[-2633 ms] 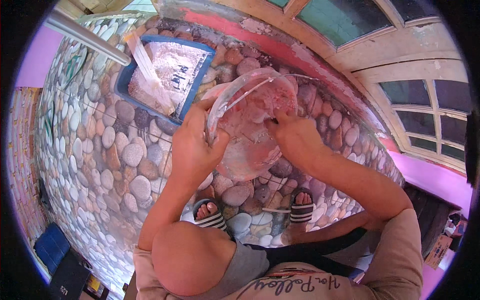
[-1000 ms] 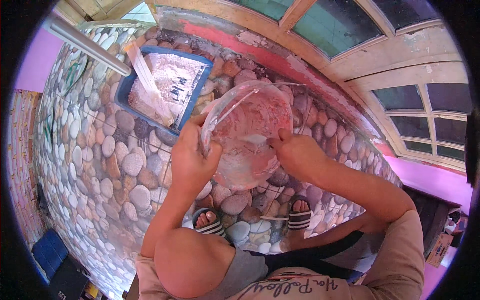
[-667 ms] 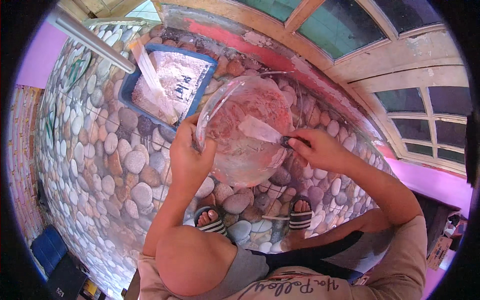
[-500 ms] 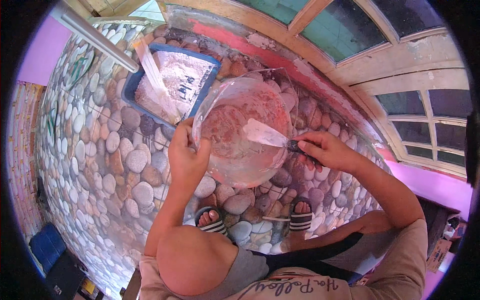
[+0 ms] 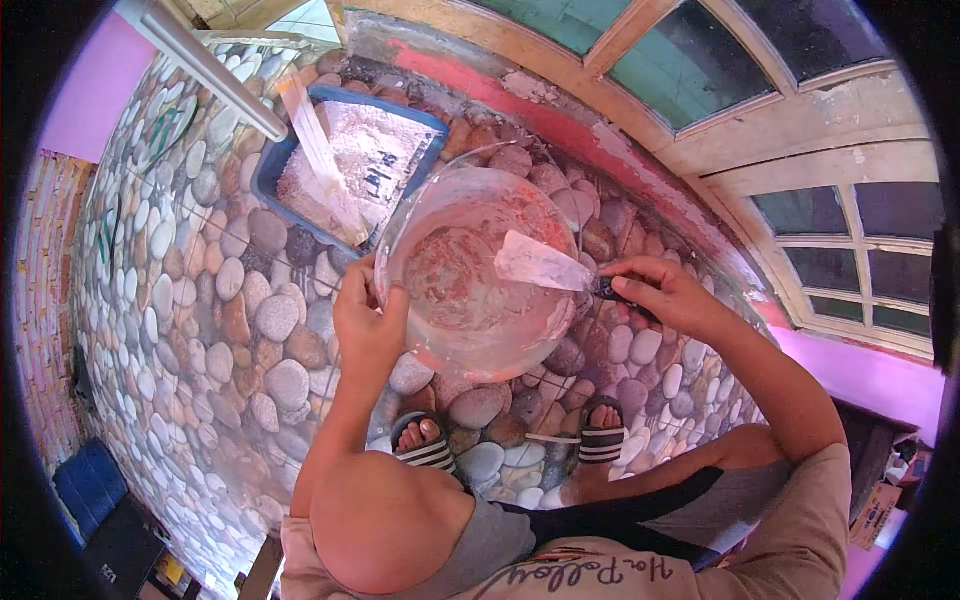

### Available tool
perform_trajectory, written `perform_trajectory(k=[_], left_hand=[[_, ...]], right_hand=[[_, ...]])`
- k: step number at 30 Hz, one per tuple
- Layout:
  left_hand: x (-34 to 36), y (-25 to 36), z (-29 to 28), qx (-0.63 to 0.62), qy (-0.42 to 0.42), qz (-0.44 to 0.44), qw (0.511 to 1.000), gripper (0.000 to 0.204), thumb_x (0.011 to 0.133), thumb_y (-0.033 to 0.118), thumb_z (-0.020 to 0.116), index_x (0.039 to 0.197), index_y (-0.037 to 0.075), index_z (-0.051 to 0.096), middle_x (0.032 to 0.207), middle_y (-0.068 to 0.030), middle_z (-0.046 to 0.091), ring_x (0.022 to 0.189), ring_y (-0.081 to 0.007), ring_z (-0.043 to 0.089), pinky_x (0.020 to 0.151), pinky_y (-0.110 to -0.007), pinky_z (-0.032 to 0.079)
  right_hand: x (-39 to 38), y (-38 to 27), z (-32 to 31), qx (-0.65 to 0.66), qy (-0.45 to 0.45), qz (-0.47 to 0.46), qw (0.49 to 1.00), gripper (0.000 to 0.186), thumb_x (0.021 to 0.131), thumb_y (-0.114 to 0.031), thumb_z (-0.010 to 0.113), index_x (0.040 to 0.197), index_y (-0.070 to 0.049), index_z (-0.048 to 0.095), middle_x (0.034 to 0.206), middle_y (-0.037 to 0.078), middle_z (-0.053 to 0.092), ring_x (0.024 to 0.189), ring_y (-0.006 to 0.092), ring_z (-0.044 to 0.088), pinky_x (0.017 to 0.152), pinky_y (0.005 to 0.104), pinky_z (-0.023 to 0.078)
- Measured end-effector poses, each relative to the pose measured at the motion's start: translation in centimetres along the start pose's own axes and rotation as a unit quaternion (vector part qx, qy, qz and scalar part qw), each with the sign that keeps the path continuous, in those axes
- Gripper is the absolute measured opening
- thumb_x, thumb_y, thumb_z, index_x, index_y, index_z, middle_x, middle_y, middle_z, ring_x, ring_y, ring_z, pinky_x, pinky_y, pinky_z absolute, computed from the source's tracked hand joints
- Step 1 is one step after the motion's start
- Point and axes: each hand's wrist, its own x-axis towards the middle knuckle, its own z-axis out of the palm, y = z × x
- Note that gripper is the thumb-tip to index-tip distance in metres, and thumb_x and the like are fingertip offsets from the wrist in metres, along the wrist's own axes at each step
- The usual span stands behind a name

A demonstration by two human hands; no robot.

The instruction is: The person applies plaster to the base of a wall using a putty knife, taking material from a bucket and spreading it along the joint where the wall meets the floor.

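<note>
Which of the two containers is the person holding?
The round, red-smeared bucket, gripped by the left hand. The other is a rectangular blue tub, which neither hand grips.

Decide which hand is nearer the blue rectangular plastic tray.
Left hand: gripping the translucent round plastic bucket, close by the tray; right hand: across the bucket, holding a black-handled scraper.

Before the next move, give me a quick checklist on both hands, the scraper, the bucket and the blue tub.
1. Left hand on bucket rim: ok, gripping the left side.
2. Right hand on scraper: ok, holding the dark handle.
3. Scraper blade clear of bucket wall: cannot tell; it overlaps the right side in view.
4. Bucket interior clean: not ok, reddish and pale residue.
5. Blue tub stocked: ok, pale powder visible.
</note>
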Motion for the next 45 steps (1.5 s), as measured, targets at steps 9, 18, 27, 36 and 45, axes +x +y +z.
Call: perform_trajectory(k=[9, 18, 27, 36, 45], left_hand=[[-0.3, 1.8, 0.4, -0.018, -0.041, -0.008, 0.999, 0.026, 0.080, 0.000, 0.058, 0.106, -0.005, 0.058, 0.096, -0.0093, 0.062, 0.086, -0.0106, 0.055, 0.076, -0.026, 0.047], [0.0, 3.3, 1.1, 0.029, -0.061, 0.056, 0.996, 0.028, 0.076, 0.005, 0.063, 0.102, -0.003, 0.058, 0.101, -0.0172, 0.065, 0.085, -0.0256, 0.063, 0.076, -0.035, 0.050], [0.1, 1.0, 0.4, -0.023, -0.030, 0.018, 0.999, 0.030, 0.078, 0.003, 0.059, 0.107, -0.004, 0.059, 0.089, -0.0117, 0.063, 0.074, -0.0129, 0.057, 0.067, -0.028, 0.049], [-0.4, -2.2, -2.5, 0.016, -0.014, -0.038, 0.999, 0.028, 0.081, 0.004, 0.058, 0.108, -0.004, 0.060, 0.087, -0.0080, 0.061, 0.079, -0.0126, 0.055, 0.073, -0.029, 0.047], [-1.5, -2.9, -3.0, -0.030, -0.006, -0.031, 0.999, 0.021, 0.083, 0.002, 0.057, 0.103, -0.006, 0.057, 0.084, -0.0031, 0.053, 0.078, -0.0101, 0.048, 0.072, -0.025, 0.042]], right_hand=[[0.5, -1.8, 4.0, -0.467, 0.140, -0.242, 0.839, 0.026, 0.089, -0.016, 0.058, 0.114, -0.009, 0.064, 0.093, 0.015, 0.062, 0.085, 0.0337, 0.065, 0.072, 0.0431, 0.054], [2.8, -0.1, 7.0, -0.614, 0.112, -0.267, 0.734, 0.030, 0.076, -0.010, 0.060, 0.106, -0.003, 0.062, 0.094, 0.014, 0.059, 0.085, 0.0304, 0.064, 0.068, 0.0394, 0.056], [0.4, -0.1, 1.4, -0.152, -0.013, -0.111, 0.982, 0.026, 0.096, -0.024, 0.057, 0.115, -0.008, 0.066, 0.083, 0.007, 0.065, 0.075, 0.0138, 0.064, 0.055, 0.0306, 0.049], [-4.5, -1.0, -5.4, 0.256, 0.043, 0.065, 0.964, 0.029, 0.098, -0.029, 0.056, 0.118, -0.008, 0.063, 0.078, 0.004, 0.062, 0.056, 0.0072, 0.053, 0.043, 0.0206, 0.036], [4.1, 4.1, -8.0, -0.168, 0.226, -0.225, 0.933, 0.037, 0.096, -0.031, 0.060, 0.118, -0.001, 0.061, 0.092, 0.007, 0.063, 0.088, 0.0185, 0.061, 0.079, 0.0302, 0.048]])
